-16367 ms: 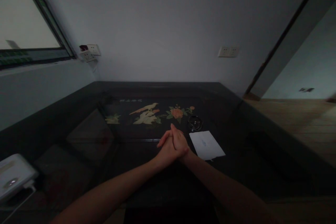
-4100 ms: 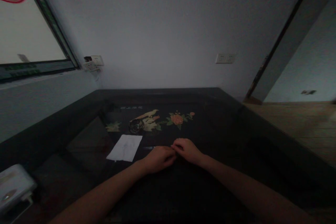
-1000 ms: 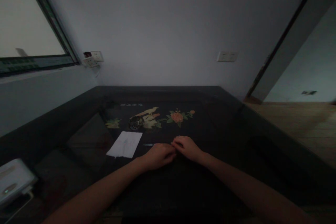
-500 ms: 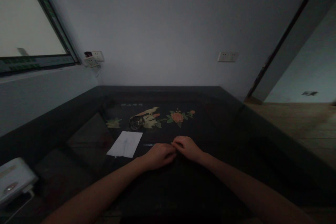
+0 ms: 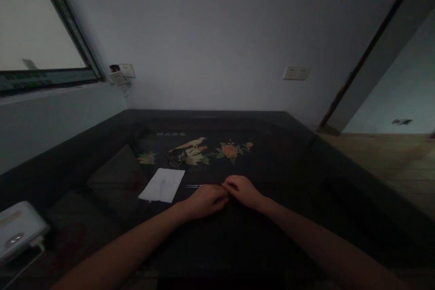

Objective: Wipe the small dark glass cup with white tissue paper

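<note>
Both hands rest on the dark glossy table (image 5: 285, 217) and meet near its middle. My left hand (image 5: 205, 201) lies with its fingers curled in, and I see nothing held in it. Against its knuckle side sit the fingertips of my right hand (image 5: 244, 190), bent into a small loop with thumb and fingers together and nothing showing between them. Left of the hands is a white sheet of paper (image 5: 163, 185), flat on the table. Just beyond the paper lies a coil of thin, shiny metal-looking loops (image 5: 177, 157), over the printed bird picture.
A white box-shaped device (image 5: 20, 229) with a white cable stands at the near left edge. Flowers (image 5: 229, 151) are printed on the tabletop. The wall behind carries a socket plate (image 5: 296, 73) and plugs at a left socket (image 5: 118, 77). A window is on the left.
The view has shifted very slightly. My hands, the paper and the coil have kept their places.
</note>
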Available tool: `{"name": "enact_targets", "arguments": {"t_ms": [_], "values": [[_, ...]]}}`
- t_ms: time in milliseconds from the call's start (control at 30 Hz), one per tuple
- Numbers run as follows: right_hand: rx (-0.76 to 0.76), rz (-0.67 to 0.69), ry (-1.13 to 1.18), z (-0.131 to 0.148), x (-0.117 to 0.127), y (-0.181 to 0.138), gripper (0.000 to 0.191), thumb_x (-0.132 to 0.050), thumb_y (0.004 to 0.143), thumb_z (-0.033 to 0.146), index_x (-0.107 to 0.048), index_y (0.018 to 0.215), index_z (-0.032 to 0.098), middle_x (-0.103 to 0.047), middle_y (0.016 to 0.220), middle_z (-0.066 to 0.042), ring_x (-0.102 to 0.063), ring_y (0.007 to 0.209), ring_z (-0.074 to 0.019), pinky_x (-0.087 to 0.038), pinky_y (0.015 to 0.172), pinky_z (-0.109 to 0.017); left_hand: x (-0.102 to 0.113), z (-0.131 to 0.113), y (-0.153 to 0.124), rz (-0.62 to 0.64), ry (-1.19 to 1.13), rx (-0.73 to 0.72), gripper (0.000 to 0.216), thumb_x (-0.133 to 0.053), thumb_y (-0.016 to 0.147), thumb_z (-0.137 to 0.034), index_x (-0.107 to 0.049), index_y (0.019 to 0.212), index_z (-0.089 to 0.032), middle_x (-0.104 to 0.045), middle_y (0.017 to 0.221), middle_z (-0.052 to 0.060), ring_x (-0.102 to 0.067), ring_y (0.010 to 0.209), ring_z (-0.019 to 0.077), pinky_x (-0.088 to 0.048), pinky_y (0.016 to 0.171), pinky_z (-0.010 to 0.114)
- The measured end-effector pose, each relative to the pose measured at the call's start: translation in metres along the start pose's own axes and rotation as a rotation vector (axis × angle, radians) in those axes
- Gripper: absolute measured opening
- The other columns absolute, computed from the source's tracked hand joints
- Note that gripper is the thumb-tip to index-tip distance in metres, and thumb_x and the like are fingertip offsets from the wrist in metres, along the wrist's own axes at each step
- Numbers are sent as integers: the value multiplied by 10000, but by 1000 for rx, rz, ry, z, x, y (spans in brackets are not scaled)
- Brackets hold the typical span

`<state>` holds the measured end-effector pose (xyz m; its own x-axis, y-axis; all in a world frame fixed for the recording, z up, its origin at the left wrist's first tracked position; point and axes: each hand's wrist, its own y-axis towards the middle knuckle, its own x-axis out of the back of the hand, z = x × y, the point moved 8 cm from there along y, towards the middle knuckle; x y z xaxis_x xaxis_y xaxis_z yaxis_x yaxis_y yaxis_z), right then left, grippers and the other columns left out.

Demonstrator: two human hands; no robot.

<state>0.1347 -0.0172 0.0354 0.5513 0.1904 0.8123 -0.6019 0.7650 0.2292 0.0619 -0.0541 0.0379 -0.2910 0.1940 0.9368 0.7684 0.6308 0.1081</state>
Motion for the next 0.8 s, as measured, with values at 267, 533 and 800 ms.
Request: {"name": "enact_targets", "arguments": {"t_ms": [267, 533, 800], "values": [[15, -13, -15, -2, -1, 0, 238, -468, 915, 271, -609, 754, 168, -628, 758, -29, -567, 737, -149, -368, 668, -253, 2, -1, 0, -4, 4, 1, 137, -467, 877, -203, -575, 797, -176, -645, 832, 24, -583, 738, 136, -382, 645, 215], [11, -13, 8, 1, 1, 0, 230, -477, 909, 252, -608, 741, 165, -624, 746, -30, -563, 726, -146, -374, 666, -252, 2, -1, -1, -12, 4, -10, 147, -458, 888, -214, -576, 809, -173, -645, 832, 26, -586, 737, 136, -385, 647, 216], [8, -13, -1, -1, 0, 0, 213, -482, 905, 245, -617, 761, 167, -635, 764, -31, -565, 736, -146, -376, 674, -256, 2, -1, -1, -26, 2, -23, 139, -466, 881, -203, -570, 793, -173, -648, 825, 25, -587, 728, 134, -380, 639, 218]]}}
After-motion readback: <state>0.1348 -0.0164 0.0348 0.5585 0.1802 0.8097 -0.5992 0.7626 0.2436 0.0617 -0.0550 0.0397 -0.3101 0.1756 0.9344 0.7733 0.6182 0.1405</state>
